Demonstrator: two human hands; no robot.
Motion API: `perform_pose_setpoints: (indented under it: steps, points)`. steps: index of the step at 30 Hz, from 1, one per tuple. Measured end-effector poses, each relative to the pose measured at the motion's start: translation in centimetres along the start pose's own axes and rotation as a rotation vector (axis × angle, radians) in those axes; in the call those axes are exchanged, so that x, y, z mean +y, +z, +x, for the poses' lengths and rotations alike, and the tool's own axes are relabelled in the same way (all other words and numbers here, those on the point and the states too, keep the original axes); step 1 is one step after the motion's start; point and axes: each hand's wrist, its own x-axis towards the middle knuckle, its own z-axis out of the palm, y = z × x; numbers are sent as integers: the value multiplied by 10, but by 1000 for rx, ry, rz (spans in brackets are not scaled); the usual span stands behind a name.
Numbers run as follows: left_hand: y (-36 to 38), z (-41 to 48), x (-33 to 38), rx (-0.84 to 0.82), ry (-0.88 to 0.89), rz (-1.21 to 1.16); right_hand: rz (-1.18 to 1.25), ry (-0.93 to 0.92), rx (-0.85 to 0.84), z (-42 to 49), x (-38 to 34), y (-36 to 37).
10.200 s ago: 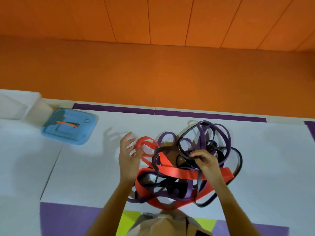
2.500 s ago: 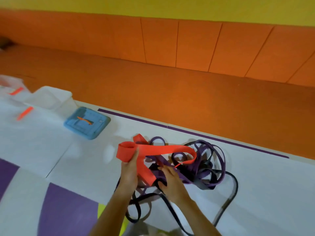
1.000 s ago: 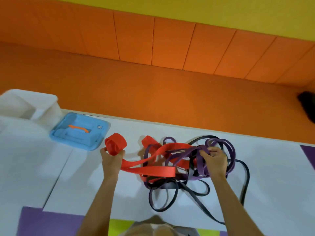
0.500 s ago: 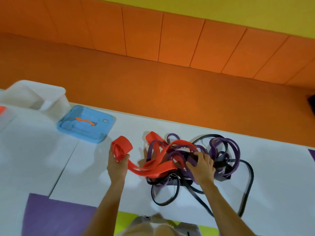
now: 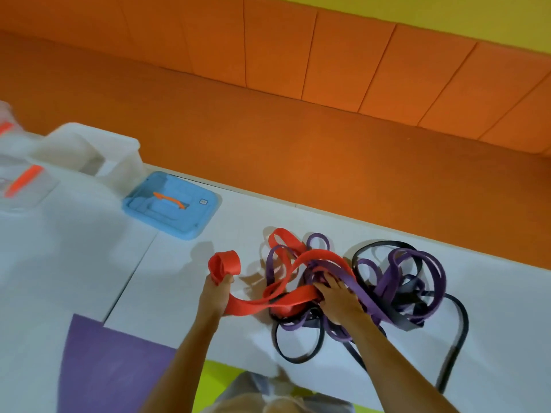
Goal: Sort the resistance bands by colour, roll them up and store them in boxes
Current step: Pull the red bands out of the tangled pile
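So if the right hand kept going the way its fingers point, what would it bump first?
The right hand rests on the tangle. Straight ahead, the red band crosses at its fingertips, so that probably comes first, then purple bands; depth is unclear.

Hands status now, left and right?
Left hand: grips the red band by its rolled end.
Right hand: on the tangle; grip cannot be told.
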Motion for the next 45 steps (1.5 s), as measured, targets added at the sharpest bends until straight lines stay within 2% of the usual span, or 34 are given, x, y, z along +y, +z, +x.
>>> perform_pose_setpoints:
  steps: [6, 9, 12, 16, 19, 22, 25, 27, 29, 31, 36, 40, 42, 45]
  points:
    - [-28, 11, -4, 101, 92, 57, -5, 53, 104, 2, -11, 13]
    - [-23, 9, 2, 43, 74, -60, -22, 88, 137, -4, -22, 17]
    - [-10, 6, 0, 19, 131, -21, -36, 116, 151, -10, -26, 19]
    - [3, 5, 2, -71, 291, 82, 20, 93, 173, -21, -19, 20]
    - [14, 4, 10, -106, 458, 228, 132, 99, 213, -32, -10, 25]
    - [36, 5, 11, -160, 519, 414, 226, 76, 317, -42, -5, 28]
    - [60, -2, 1, -136, 445, 710, 224, -2, 531, -45, -2, 29]
    - [70, -7, -8, -101, 361, 920, 237, -41, 590, -42, -4, 24]
    - [72, -6, -13, -53, 407, 1038, 311, -71, 590, -36, -8, 17]
    - [71, 1, -13, -83, 550, 1029, 409, -90, 557, -26, -12, 9]
    - [59, 6, -19, -430, 779, 802, 462, -76, 326, -6, -29, -4]
    - [46, -2, -29, -568, 792, 780, 377, -15, 96, 4, -40, 1]
    - [42, -3, -28, -552, 811, 899, 375, 54, 127, 3, -46, 8]
    - [35, -4, -21, -638, 696, 993, 568, 114, 266, -3, -53, 8]
